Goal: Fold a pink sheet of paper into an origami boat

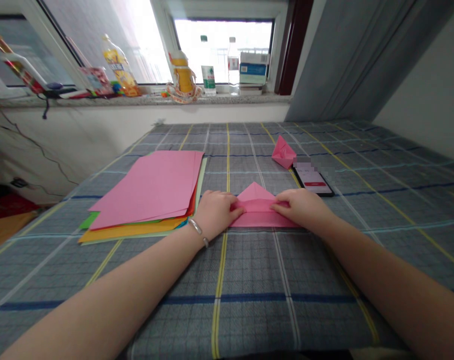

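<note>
A folded pink sheet of paper (pixel 257 219) lies on the plaid cloth in front of me, with a triangular peak at the far side and a flat band along the near side. My left hand (pixel 218 210), with a silver bracelet at the wrist, pinches the flap at its left end. At the right end, my right hand (pixel 300 206) grips the same flap between thumb and fingers. Both hands press close to the cloth, and parts of the paper's ends are hidden beneath them.
To the left lies a stack of coloured paper (pixel 151 185), pink on top. A folded pink paper shape (pixel 284 152) stands beyond my right hand, touching or close to a phone (pixel 312 179). Bottles and boxes line the windowsill (pixel 227 100) behind the plaid cloth (pixel 249 280).
</note>
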Demonstrator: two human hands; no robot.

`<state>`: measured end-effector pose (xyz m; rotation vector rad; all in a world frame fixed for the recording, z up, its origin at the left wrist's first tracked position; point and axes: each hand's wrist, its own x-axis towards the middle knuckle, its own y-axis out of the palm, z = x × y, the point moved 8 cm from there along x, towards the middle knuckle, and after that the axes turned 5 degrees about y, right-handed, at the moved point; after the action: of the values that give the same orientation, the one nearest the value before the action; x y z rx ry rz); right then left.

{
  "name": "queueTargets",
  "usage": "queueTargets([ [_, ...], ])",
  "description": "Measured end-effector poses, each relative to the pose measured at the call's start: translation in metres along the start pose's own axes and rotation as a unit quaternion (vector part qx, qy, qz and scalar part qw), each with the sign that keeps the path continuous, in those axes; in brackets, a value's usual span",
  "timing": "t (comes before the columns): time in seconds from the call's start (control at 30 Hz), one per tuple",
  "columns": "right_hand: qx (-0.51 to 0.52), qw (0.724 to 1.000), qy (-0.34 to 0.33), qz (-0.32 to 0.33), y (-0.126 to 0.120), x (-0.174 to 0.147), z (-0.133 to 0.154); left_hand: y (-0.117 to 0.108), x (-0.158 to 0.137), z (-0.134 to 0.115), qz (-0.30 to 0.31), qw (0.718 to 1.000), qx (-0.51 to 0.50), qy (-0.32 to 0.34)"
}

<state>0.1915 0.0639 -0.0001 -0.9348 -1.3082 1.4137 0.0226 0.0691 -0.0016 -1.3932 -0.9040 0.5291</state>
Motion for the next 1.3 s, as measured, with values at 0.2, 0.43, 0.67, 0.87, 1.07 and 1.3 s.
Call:
queueTargets([
  [0.2,0.055,0.998,-0.001,0.007,0.011,0.01,-0.008,0.012,0.004,0.018,-0.025,0.993,-0.115,-0.028],
  [0.43,-0.043,0.987,-0.102,-0.114,-0.007,0.002,0.019,0.016,0.002,0.03,0.0,0.983,-0.158,-0.094],
  [0.67,-0.075,0.981,-0.168,-0.068,-0.001,-0.009,0.047,0.011,0.002,0.014,-0.009,0.981,-0.195,-0.02],
  [0.87,-0.081,0.984,-0.151,-0.044,0.001,-0.007,0.049,0.009,0.003,0.005,0.009,0.985,-0.164,0.047],
  [1.07,-0.133,0.979,-0.156,-0.015,0.001,0.003,0.052,0.005,0.004,0.008,0.033,0.981,-0.189,0.009],
  [1.3,-0.104,0.991,-0.076,-0.021,0.002,0.02,0.027,0.008,0.004,0.018,0.045,0.978,-0.201,-0.036],
])
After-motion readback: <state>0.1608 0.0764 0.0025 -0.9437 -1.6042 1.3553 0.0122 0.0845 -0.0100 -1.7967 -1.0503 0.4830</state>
